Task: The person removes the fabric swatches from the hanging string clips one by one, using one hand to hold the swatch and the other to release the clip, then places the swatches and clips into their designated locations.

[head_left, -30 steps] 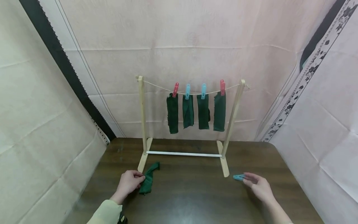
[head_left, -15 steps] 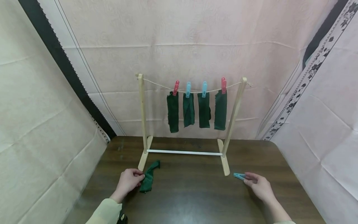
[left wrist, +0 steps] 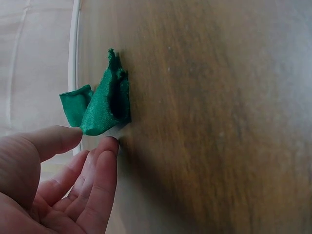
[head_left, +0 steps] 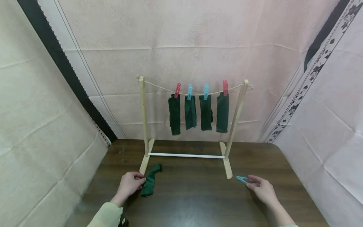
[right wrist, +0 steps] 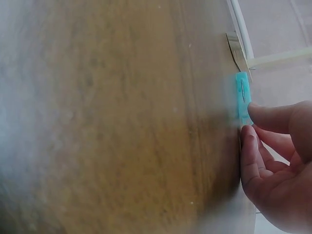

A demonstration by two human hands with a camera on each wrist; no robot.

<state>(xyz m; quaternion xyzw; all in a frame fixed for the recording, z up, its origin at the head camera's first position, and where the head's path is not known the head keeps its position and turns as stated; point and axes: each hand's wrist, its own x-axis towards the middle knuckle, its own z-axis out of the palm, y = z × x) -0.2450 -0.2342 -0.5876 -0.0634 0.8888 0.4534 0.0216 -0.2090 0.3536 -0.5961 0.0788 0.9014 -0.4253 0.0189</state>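
Observation:
In the head view, my left hand (head_left: 129,186) is at the near edge of a dark green cloth strip (head_left: 150,181) on the table. The left wrist view shows the thumb at the border of the folded cloth (left wrist: 100,109), with a gap between the thumb and fingertips; no firm grip shows. My right hand (head_left: 262,189) pinches a light blue clothespin (head_left: 241,179) between thumb and fingers, low over the table. The pin (right wrist: 243,97) points away from the hand in the right wrist view. Its handle end is partly hidden by the fingers.
A wooden drying rack (head_left: 144,115) with a string line (head_left: 158,85) stands at the back. Several green strips hang from it under red clothespins (head_left: 177,90) and blue clothespins (head_left: 190,91). A white bar (head_left: 185,155) joins its feet. Pale curtains (head_left: 198,31) surround the brown table (head_left: 187,195).
The blue clothespin has turned slightly in my right hand, so its two legs now show as a V. My left hand and the green cloth have stayed in place.

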